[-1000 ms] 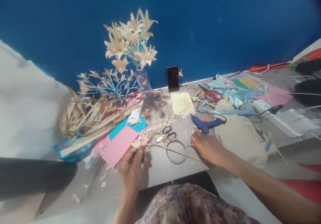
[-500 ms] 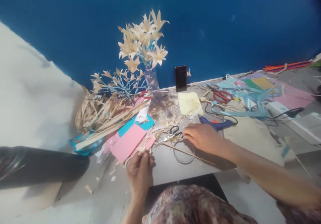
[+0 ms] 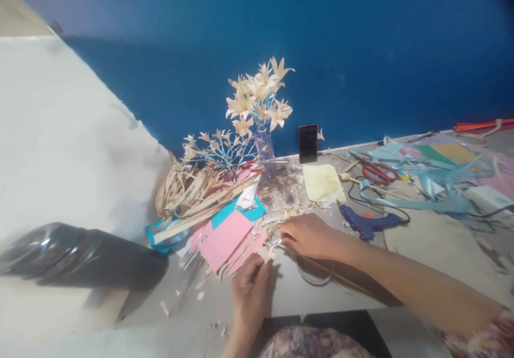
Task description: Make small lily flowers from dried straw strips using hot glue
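Observation:
My left hand (image 3: 252, 286) is closed near the table's front edge, pinching a small cream petal piece (image 3: 265, 253) between thumb and fingers. Just above and to its right, my right hand (image 3: 301, 234) is closed on the small scissors (image 3: 277, 243); their silver blades point toward the petal piece, and the handles are hidden by the fingers. Pink paper (image 3: 226, 240) lies left of the hands, over blue paper. A wire ring (image 3: 317, 283) lies below my right wrist, partly covered.
Cream flowers (image 3: 261, 93) stand in a clear vase (image 3: 264, 152) behind the hands. A phone (image 3: 308, 144) leans on the wall. Right are a blue glue gun (image 3: 367, 221), red-handled scissors (image 3: 379, 173) and ribbons. Dried husk strips (image 3: 188, 189) are heaped left, near a dark cylinder (image 3: 96, 256).
My right hand has taken hold of the small scissors, which lay on the table, and brought them beside my left hand. The camera view has shifted, so the scene sits lower and farther right.

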Demonstrator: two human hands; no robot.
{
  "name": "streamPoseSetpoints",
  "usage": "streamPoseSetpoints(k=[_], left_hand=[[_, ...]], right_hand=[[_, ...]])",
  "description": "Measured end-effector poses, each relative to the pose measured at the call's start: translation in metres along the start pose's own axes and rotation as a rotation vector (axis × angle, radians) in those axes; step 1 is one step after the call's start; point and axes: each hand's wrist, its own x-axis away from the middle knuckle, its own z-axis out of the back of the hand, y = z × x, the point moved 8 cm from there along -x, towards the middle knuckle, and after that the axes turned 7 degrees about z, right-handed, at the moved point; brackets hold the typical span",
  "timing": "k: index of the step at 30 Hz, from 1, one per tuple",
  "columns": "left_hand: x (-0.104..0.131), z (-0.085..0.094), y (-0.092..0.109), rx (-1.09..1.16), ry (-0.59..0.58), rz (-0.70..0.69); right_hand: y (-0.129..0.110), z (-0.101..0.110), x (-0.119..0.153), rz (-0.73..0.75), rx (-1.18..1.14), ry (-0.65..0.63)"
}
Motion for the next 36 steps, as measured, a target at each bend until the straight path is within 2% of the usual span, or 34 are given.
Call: streamPoseSetpoints(k=[5, 9, 13, 16, 19, 22, 24, 27, 31, 36], left_hand=[[-0.026, -0.014, 0.014, -0.208, -0.087, 0.016], [-0.054, -0.027, 0.029, -0.285, -0.134, 0.015], [-0.071, -0.036, 0.031, -0.333, -0.159, -0.025], [-0.073, -0.041, 0.03, -0.349, -0.15, -0.048], [-0.072, -0.045, 0.03, -0.295, -0.123, -0.023], [-0.07, -0.047, 0.031, -0.248, -0.124, 0.014], [-0.068, -0.046, 0.032, -0.237, -0.128, 0.009], [-0.064, -0.041, 0.035, -0.226, -0.123, -0.023], [-0.063, -0.031, 0.03, -0.202, -0.112, -0.006], [-0.067, -0.026, 0.018, -0.142, -0.147, 0.053]], right_hand=[[0.025, 0.0, 0.033, -0.105, 0.028, -0.035], [0.044, 0.007, 0.053, -0.181, 0.032, -0.005], [0.066, 0.013, 0.075, -0.262, 0.05, 0.018], [0.089, 0.027, 0.075, -0.294, 0.137, 0.03], [0.113, 0.049, 0.04, -0.266, 0.159, 0.073], [0.14, 0.062, -0.02, -0.241, 0.148, 0.104], [0.155, 0.062, -0.061, -0.232, 0.149, 0.109], [0.17, 0.05, -0.109, -0.202, 0.145, 0.077], [0.19, 0.03, -0.14, -0.199, 0.133, -0.009], [0.204, 0.015, -0.15, -0.15, 0.099, -0.117]])
